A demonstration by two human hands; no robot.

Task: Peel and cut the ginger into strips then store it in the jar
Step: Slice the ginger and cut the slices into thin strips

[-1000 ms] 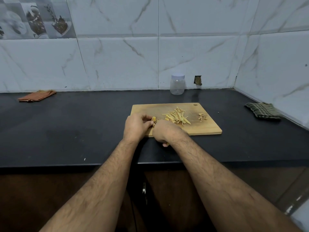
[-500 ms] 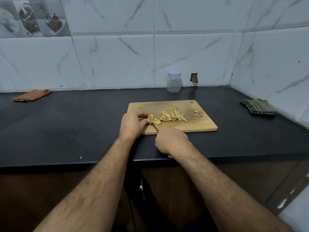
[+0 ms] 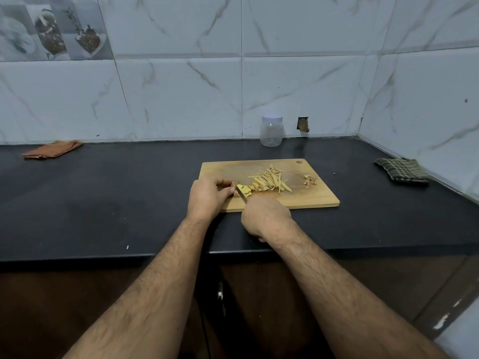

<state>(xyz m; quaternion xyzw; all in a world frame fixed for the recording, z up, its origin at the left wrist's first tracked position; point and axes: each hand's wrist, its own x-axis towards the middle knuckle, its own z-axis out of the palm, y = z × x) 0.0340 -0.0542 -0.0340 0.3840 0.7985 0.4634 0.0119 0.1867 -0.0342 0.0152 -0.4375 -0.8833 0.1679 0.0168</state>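
- The remaining pale yellow ginger piece (image 3: 239, 189) lies on the near left part of the rectangular light wooden cutting board (image 3: 318, 196), with a few flat slices just beside it on the right.
- The left hand (image 3: 208, 196) rests on the board's left edge with its fingers curled; the fingertips pinch the ginger piece to steady it.
- The right hand (image 3: 264, 216) is closed round the handle of a small knife (image 3: 242, 196). The handle is hidden in the fist; only the narrow blade shows, angled toward the ginger and touching or almost touching it.
- A loose pile of thin yellow ginger strips (image 3: 270, 178) lies at mid-board, right of the slices. A small heap of brownish peelings (image 3: 310, 181) sits apart near the right end.
- Handling judgement: the ginger is likely light, firm and fibrous, and its cut faces are probably moist and slippery. Hold the piece flat side down, fingertips tucked back from the blade.
- Handling judgement: the strips are light and brittle; gather them in a loose pinch or scrape them together, without squeezing.
- The clear plastic jar with a white lid (image 3: 271, 131) stands at the back of the black stone counter (image 3: 116, 193), well apart from the board, lid on.
- Judged progress: slicing is under way; storing has not begun.
- A folded orange cloth (image 3: 53, 149) lies far left; a green checked cloth (image 3: 401, 169) lies far right.
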